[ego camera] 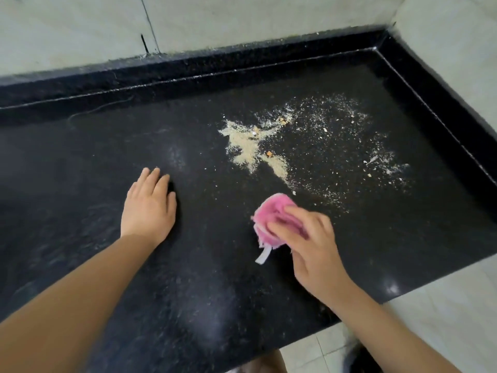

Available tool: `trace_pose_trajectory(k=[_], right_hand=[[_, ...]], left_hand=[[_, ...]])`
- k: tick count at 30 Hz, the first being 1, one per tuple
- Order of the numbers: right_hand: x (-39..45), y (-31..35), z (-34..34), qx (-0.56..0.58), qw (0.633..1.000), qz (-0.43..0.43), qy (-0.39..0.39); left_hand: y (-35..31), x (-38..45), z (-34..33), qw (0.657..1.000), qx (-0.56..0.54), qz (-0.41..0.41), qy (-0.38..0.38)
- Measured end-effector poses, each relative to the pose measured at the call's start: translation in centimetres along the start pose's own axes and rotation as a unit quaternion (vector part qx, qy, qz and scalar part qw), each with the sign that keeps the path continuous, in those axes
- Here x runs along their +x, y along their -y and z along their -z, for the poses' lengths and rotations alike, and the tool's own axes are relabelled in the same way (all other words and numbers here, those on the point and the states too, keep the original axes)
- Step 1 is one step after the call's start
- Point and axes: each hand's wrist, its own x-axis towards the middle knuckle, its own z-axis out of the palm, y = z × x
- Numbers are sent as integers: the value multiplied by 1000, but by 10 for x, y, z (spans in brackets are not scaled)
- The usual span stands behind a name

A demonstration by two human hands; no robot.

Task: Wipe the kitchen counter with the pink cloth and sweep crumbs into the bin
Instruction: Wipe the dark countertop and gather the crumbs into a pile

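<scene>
**Pink cloth in my right hand, crumbs ahead on the black table**

My right hand (309, 246) grips the pink cloth (271, 219), bunched into a wad, with my fingers curled over its top and my thumb along its near side. The cloth sits low over the black table (80, 162), though I cannot tell whether it presses on the surface. A pale tag or strip (263, 256) hangs from its near edge. The hand and cloth are slightly blurred.

My left hand (149, 208) lies flat on the table, palm down, fingers straight and close together, well to the left of the cloth and holding nothing.

The crumbs (252, 146) lie beyond the cloth. A dense, sandy patch sits just past it and a little to the left, with a few larger orange-brown bits in it. A thinner scatter of fine white specks (344, 146) spreads from there to the right, toward the table's far right corner. The nearest specks lie just beside the cloth's far edge.

A raised black rim (188, 68) runs along the back and right sides of the table, against pale tiled walls (242, 17). Pale floor tiles (443, 313) show at the lower right, past the table's near edge.
</scene>
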Motion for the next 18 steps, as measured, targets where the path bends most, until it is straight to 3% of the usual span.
trace_pose_trajectory(k=[2,4,10,14,18], right_hand=[[-12,-10,-10,-56,990,101,76],[-16,-27,-16,-71,981,150,98],[56,-66,-14,-48,996,53,59],[58,-8,-14,-8,994,102,27],[-9,65,-25,22,966,215,141]], left_hand=[[7,-3,1,1000,4,16,15],[14,-6,1,999,6,22,29],[22,-14,0,999,-34,26,14],[22,-15,0,999,-41,28,11],[23,-14,-1,999,-44,20,3]])
